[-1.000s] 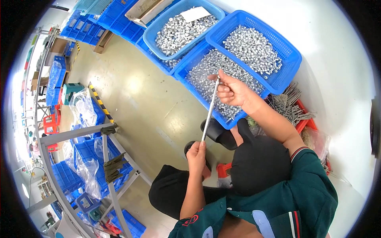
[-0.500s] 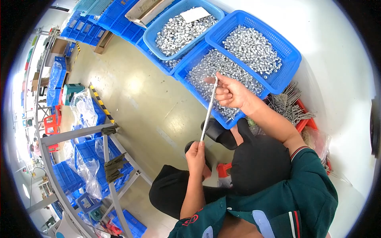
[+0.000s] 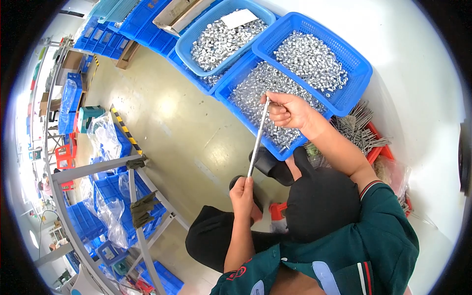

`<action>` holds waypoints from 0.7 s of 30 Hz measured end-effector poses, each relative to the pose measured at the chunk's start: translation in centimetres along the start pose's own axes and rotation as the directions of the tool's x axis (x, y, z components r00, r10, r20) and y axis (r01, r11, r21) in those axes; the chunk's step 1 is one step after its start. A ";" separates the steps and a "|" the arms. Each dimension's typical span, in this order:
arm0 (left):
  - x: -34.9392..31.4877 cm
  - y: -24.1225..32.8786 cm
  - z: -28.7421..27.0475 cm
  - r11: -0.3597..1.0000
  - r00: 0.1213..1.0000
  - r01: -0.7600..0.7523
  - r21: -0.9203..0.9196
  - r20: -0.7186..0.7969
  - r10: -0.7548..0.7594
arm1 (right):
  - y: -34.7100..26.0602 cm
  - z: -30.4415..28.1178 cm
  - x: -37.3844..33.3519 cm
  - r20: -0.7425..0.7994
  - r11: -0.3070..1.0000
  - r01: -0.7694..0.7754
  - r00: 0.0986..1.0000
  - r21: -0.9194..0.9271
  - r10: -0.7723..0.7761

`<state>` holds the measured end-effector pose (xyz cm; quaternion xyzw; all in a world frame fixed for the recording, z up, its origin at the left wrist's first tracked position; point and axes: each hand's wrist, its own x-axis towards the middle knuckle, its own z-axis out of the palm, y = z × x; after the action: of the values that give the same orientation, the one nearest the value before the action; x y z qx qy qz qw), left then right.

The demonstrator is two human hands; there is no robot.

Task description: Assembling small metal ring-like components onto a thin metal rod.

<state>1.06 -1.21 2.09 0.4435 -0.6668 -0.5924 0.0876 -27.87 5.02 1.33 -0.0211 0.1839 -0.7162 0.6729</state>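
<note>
at our left stands a pale metal frame (image 3: 101, 167) with dark cloth strips (image 3: 142, 210) tied on its bars, perhaps as padding; behind it, blue crates (image 3: 84, 219) sit partly under clear plastic bags (image 3: 112, 223), maybe as cover against dust. yellow-and-black tape (image 3: 126, 130) on the floor (image 3: 182, 132) likely marks off that storage area.

higher and further across, a light blue basket (image 3: 185, 59) heaped with silver fittings (image 3: 219, 44) carries a white card (image 3: 239, 19), probably as a label. lower down, our left hand (image 3: 242, 194) is closed around a slim silver rod (image 3: 258, 138), whose lower end it hides; we judge that gripping it near our knees (image 3: 322, 206) takes the weight close to the body. the rod slants up and rightward, over the floor and then over a blue bin (image 3: 286, 153) filled with small fittings (image 3: 255, 83). its upper end meets our right hand (image 3: 290, 110), where thumb and index finger pinch the tip and the other fingers curl in; support at both ends seems meant to keep a long piece steady. whether a fitting sits on that tip, we cannot tell.

beyond, a perforated blue basket (image 3: 356, 54) of more fittings (image 3: 312, 61) overlaps the bin's edge, which seems to keep both within easy reach. at far right, more metal rods (image 3: 361, 130) jut from a red bin (image 3: 386, 151), too long, it seems, to lie flat inside
</note>
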 end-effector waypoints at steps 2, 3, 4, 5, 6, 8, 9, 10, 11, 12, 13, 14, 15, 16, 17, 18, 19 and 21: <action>0.0 0.3 0.1 0.999 1.000 0.024 -0.033 -0.001 -0.024 | 0.4 1.3 -0.3 -0.190 0.958 0.097 0.970 -0.269 -0.151; 0.0 0.3 0.1 0.997 0.999 0.036 -0.070 0.023 -0.035 | 0.6 1.5 -0.2 -0.188 0.958 0.096 0.971 -0.268 -0.150; 0.0 0.3 0.1 0.993 0.998 0.050 -0.107 0.047 -0.045 | 0.8 1.6 -0.2 -0.237 0.919 0.112 0.948 -0.378 -0.213; 0.1 0.5 0.0 0.993 0.998 0.050 -0.107 0.049 -0.045 | 0.8 1.6 -0.3 -0.279 0.866 0.119 0.918 -0.486 -0.282; 0.3 0.8 -0.4 0.946 0.961 0.231 -0.226 0.207 -0.185 | 0.7 1.4 -0.4 -0.280 0.865 0.119 0.917 -0.487 -0.284; 0.3 1.1 -0.5 0.855 0.880 0.416 -0.309 0.374 -0.292 | 0.5 0.9 -0.7 -0.175 0.856 0.178 0.939 -0.485 -0.295; 0.2 1.2 -0.5 0.827 0.858 0.446 -0.343 0.428 -0.285 | 0.4 0.8 -0.7 -0.175 0.856 0.178 0.939 -0.485 -0.295; 0.2 1.3 -0.5 0.796 0.833 0.477 -0.373 0.480 -0.274 | 0.3 0.7 -0.8 -0.152 0.830 0.201 0.935 -0.520 -0.321; 0.2 1.3 -0.5 0.796 0.833 0.477 -0.373 0.481 -0.275 | 0.2 0.8 -0.8 -0.128 0.803 0.222 0.930 -0.553 -0.346; 0.1 1.3 -0.4 0.817 0.853 0.454 -0.356 0.438 -0.283 | 0.0 0.8 -0.8 -0.129 0.803 0.222 0.929 -0.554 -0.346; 0.1 1.3 -0.3 0.837 0.872 0.431 -0.338 0.396 -0.289 | -0.4 0.9 -1.0 -0.133 0.787 0.196 0.934 -0.584 -0.330; 0.0 1.0 -0.1 0.837 0.872 0.430 -0.338 0.394 -0.290 | -0.5 1.0 -0.9 -0.134 0.772 0.169 0.940 -0.613 -0.313; 0.0 0.4 0.2 0.923 0.944 0.275 -0.268 0.256 -0.207 | -0.4 1.1 -0.8 -0.133 0.772 0.169 0.941 -0.613 -0.312; -0.1 -0.1 0.5 0.978 0.987 0.120 -0.170 0.124 -0.100 | -0.1 1.3 -0.7 -0.150 0.792 0.168 0.939 -0.587 -0.310; -0.1 -0.5 0.9 0.978 0.988 0.121 -0.170 0.121 -0.101 | 0.3 1.5 -0.5 -0.168 0.812 0.166 0.937 -0.559 -0.307; -0.1 -0.8 1.2 0.995 1.000 0.000 -0.098 0.012 0.001 | 1.0 1.9 -0.2 -0.212 0.813 0.156 0.922 -0.561 -0.324; 0.0 -1.1 1.2 0.994 0.990 -0.112 -0.011 -0.090 0.111 | 1.8 2.2 0.2 -0.254 0.814 0.146 0.906 -0.563 -0.339; 0.2 -0.4 1.3 0.997 0.998 -0.029 -0.077 -0.066 0.024 | 3.2 2.4 0.2 -0.254 0.757 0.038 0.930 -0.653 -0.266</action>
<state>0.26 -0.42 1.30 0.4498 -0.6459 -0.6021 0.1345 -24.16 4.19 2.57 -0.1424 0.5237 -0.6571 0.5232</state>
